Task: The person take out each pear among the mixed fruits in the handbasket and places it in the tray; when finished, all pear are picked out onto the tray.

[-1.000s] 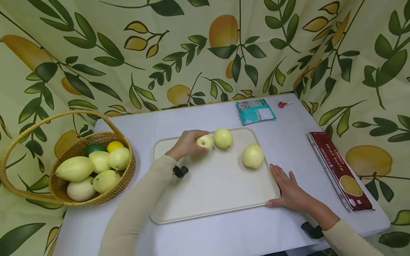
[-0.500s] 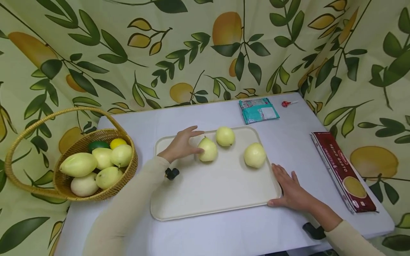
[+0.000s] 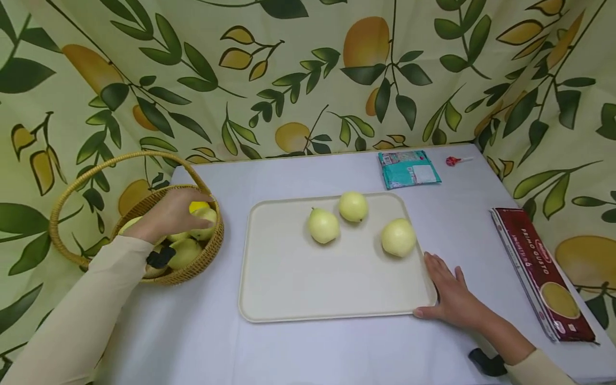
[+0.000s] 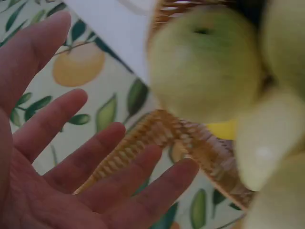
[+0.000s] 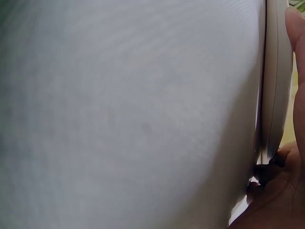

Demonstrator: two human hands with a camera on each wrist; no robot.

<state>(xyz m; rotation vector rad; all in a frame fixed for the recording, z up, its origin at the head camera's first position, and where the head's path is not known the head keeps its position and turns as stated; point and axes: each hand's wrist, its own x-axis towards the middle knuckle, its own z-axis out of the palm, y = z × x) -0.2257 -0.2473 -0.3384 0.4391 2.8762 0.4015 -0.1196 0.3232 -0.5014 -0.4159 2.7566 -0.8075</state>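
My left hand (image 3: 169,215) is above the wicker basket (image 3: 215,248), fingers spread and holding nothing. Pale green pears (image 3: 185,253) fill the basket, along with a yellow fruit (image 3: 198,206) partly under the fingers; my hand hides other fruit. The left wrist view has the open palm beside a large pear (image 4: 202,67). On the cream tray (image 3: 289,283) lie a pear with a stem (image 3: 323,225), a round pale green fruit (image 3: 353,207) and a larger pale one (image 3: 398,237). My right hand (image 3: 452,299) rests against the tray's right front corner, fingers straight.
A teal packet (image 3: 409,169) and a red lollipop (image 3: 454,160) lie at the back right of the white-covered table (image 3: 308,347). Along the right side is a dark red packet (image 3: 544,272). The basket's tall handle (image 3: 72,190) arches up. Patterned cloth hangs behind.
My left hand has let go of the stemmed pear, which now stands upright on the tray, and moved left over the basket. The right hand stays at the tray corner.
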